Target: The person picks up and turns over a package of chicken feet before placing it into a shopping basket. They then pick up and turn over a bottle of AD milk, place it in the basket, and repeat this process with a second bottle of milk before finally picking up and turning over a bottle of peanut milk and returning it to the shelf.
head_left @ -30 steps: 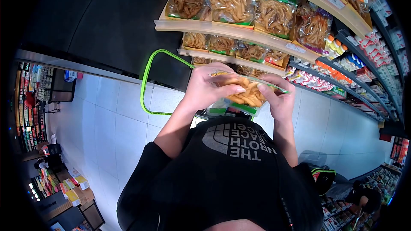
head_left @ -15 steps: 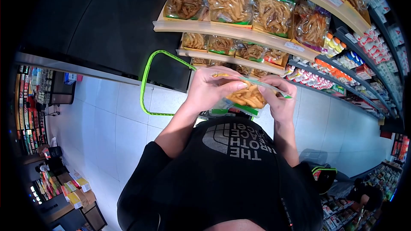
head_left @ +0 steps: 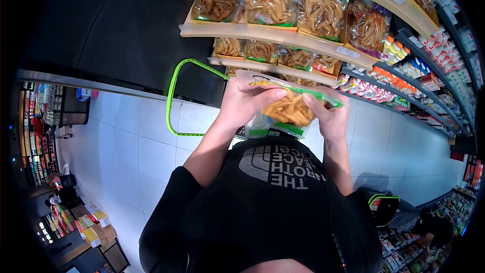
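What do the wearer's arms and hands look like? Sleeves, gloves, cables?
Left hand and right hand: both ungloved, no rings or watch visible. Forearms bare, no cables seen on them. Left sleeve and right sleeve: plain black, short, loose. Same black as the shirt, which has pale grey lettering on the chest.

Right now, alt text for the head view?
The wearer's left hand and right hand hold a clear packet of golden-brown food between them, in front of a black shirt. Beyond it, similar packets line pale shelves; a green loop shows at picture left.
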Action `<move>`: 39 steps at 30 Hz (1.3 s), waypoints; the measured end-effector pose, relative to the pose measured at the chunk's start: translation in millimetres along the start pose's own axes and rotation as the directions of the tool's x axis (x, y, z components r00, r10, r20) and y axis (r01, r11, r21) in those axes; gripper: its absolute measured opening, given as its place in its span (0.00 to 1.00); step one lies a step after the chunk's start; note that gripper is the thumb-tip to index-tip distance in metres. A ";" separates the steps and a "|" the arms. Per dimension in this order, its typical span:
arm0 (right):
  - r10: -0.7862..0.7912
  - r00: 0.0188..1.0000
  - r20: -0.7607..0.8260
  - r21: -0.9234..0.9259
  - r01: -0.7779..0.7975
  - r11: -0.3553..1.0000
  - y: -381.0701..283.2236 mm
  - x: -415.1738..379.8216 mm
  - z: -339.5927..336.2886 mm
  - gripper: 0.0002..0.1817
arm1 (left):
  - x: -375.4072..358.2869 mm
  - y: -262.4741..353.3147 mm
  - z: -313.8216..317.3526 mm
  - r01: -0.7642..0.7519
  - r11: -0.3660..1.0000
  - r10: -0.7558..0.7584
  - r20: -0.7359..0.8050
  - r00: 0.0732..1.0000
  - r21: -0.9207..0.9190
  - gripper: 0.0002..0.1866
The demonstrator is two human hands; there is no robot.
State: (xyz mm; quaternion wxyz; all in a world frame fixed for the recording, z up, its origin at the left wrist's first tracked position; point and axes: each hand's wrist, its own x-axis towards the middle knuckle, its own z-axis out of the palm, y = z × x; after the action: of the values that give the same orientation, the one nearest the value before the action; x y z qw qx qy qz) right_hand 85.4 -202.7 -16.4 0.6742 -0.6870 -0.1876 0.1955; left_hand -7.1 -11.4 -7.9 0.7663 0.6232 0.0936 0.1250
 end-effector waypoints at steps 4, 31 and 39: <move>-0.168 0.982 -0.091 0.274 0.187 0.944 1.8 5.8 7.4 0.09 | 1.9 -3.7 -2.9 0.026 0.998 -0.027 -0.038 0.999 -0.050 0.09; -0.200 0.979 -0.032 0.104 0.202 0.974 5.1 2.3 -6.0 0.10 | -0.5 -6.4 -2.1 -0.039 0.999 0.038 -0.054 0.998 -0.025 0.09; -0.264 0.961 -0.078 0.124 0.272 0.954 0.8 -0.3 5.6 0.10 | -1.1 -3.7 -0.5 -0.024 0.996 0.019 -0.051 0.999 -0.083 0.07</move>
State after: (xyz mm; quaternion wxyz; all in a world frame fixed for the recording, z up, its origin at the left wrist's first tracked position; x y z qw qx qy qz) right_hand 82.2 -198.1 -17.3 0.7443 -0.6142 -0.2450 0.0933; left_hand -8.0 -11.9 -11.6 0.7877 0.5884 0.1007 0.1525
